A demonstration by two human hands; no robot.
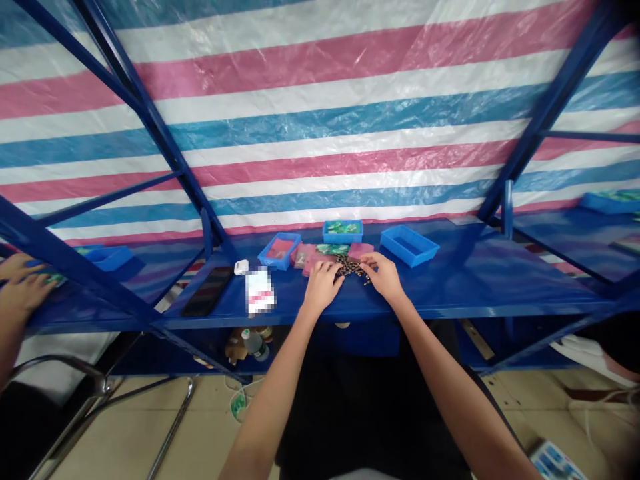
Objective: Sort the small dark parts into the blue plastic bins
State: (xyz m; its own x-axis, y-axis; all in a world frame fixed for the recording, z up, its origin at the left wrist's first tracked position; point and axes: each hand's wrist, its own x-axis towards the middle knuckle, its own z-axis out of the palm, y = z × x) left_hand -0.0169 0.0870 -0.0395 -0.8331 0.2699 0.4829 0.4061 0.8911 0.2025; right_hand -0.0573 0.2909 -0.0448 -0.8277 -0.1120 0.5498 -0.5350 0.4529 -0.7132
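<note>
A pile of small dark and brass-coloured parts [351,267] lies on the blue table between my hands. On its left edge rests my left hand [323,287], fingers curved and apart over the table, with no held thing showing. My right hand [383,275] is at the pile's right side, thumb and fingertips brought together; what they hold is too small to make out. Just behind the pile are pink bags [306,257], another pink piece [361,251] and green-and-white packets [333,249].
Blue trays stand behind: one with pink contents [294,261], one with green packets [343,237], one on the right [410,247]. A dark phone [208,292], a white case [241,267] and a blurred white item [260,291] lie left. Another person's hands [25,287] work at far left.
</note>
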